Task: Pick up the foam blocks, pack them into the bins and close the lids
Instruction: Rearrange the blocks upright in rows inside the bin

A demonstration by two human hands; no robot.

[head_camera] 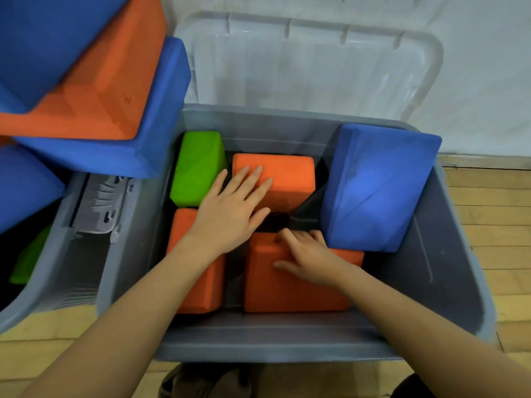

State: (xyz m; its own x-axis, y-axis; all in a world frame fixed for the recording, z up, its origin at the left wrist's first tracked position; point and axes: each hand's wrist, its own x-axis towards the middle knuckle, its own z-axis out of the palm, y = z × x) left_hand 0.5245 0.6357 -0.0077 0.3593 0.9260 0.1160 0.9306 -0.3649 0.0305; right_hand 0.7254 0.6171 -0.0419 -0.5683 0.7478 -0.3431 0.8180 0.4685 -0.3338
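Wooden floorboards (pixel 488 225) run under a grey bin (pixel 287 340) that stands against a white wall (pixel 488 67), its clear lid (pixel 316 67) swung open and leaning back on that wall. Inside the bin, a green block (pixel 198 168) sits in the far left corner, with an orange block (pixel 290 179) just beside it toward the middle. Nearer the front wall of the bin lie two more orange blocks, one on the left (pixel 201 282) and a wider one (pixel 287 288) beside it. A blue block (pixel 376 188) stands tilted against the bin's right wall, its top edge reaching above the rim. The left hand (pixel 230 208) lies flat with fingers spread and straight, pressing on the far orange block. The right hand (pixel 304 254) rests on the wide orange block at its far edge, fingers curled over that edge; whether they truly grip it or only rest there is hard to tell. To the left of the bin stands a second grey bin (pixel 57 268), with blue and orange blocks (pixel 100 90) piled high above it and a bit of green (pixel 28 259) showing low inside.
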